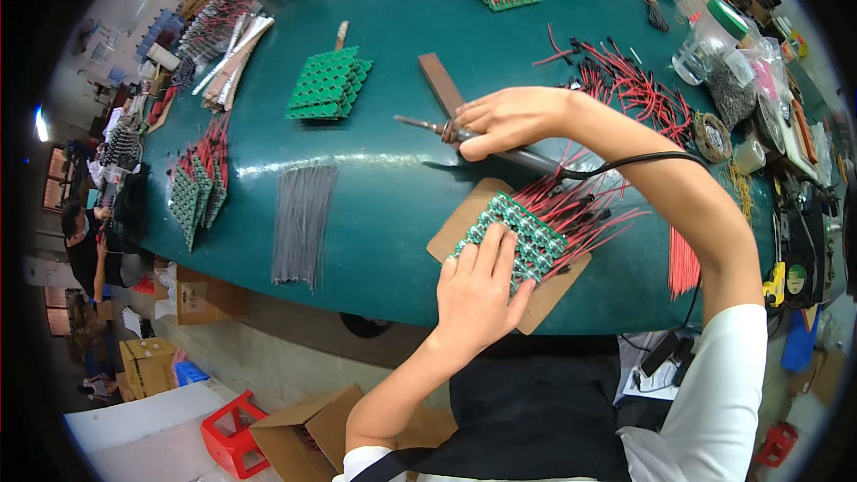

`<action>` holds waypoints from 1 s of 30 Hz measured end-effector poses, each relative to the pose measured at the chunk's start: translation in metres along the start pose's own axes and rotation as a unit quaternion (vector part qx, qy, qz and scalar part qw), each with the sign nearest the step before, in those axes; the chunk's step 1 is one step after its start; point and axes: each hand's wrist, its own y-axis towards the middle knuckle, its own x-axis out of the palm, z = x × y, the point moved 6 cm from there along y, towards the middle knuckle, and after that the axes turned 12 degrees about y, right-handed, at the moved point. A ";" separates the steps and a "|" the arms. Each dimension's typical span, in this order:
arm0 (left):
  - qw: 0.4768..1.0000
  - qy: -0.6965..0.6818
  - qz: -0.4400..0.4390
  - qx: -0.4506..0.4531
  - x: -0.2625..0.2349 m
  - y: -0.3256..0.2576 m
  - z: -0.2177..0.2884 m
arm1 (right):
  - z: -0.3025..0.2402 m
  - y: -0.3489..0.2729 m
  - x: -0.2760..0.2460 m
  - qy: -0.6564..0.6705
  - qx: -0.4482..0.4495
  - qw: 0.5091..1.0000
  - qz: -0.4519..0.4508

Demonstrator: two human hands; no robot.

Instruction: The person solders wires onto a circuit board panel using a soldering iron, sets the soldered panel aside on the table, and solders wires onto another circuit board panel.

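Observation:
My right hand (513, 120) is closed round the handle of a soldering iron (536, 162). Its metal tip points left, above the green table, and its black cord runs back over my right forearm. Under my left hand (478, 290) lies a green circuit board panel (527, 232) with rows of small metal parts. The fingers are stretched out flat on the panel, with the thumb along its near edge. Red wires (580, 205) fan out from the panel's right side. Beneath it is a brown cardboard sheet (455, 225). A brown bar (439, 80) lies beyond the iron.
Grey wires (303, 228) lie in a bundle at left, near stacked green boards (328, 85) and wired boards (198, 183). Loose red wires (638, 85) and a clear jar with a green lid (710, 45) are at right. A red stool (234, 433) stands below the table.

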 end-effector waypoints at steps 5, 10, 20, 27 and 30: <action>1.000 -0.007 -0.001 -0.009 0.003 0.000 -0.003 | -0.050 -0.036 -0.033 0.102 0.062 0.990 0.072; 1.000 0.005 0.009 -0.001 0.004 -0.001 -0.003 | -0.102 -0.052 -0.020 0.043 0.052 0.996 0.064; 1.000 0.010 0.003 -0.001 0.005 -0.001 -0.002 | -0.107 -0.051 0.003 0.040 0.110 0.992 0.049; 1.000 0.003 -0.007 0.009 0.008 -0.002 -0.003 | -0.135 -0.062 -0.024 0.033 0.248 0.964 0.093; 1.000 -0.001 0.014 0.009 0.008 -0.003 -0.005 | -0.181 -0.094 -0.050 0.187 0.395 0.851 0.289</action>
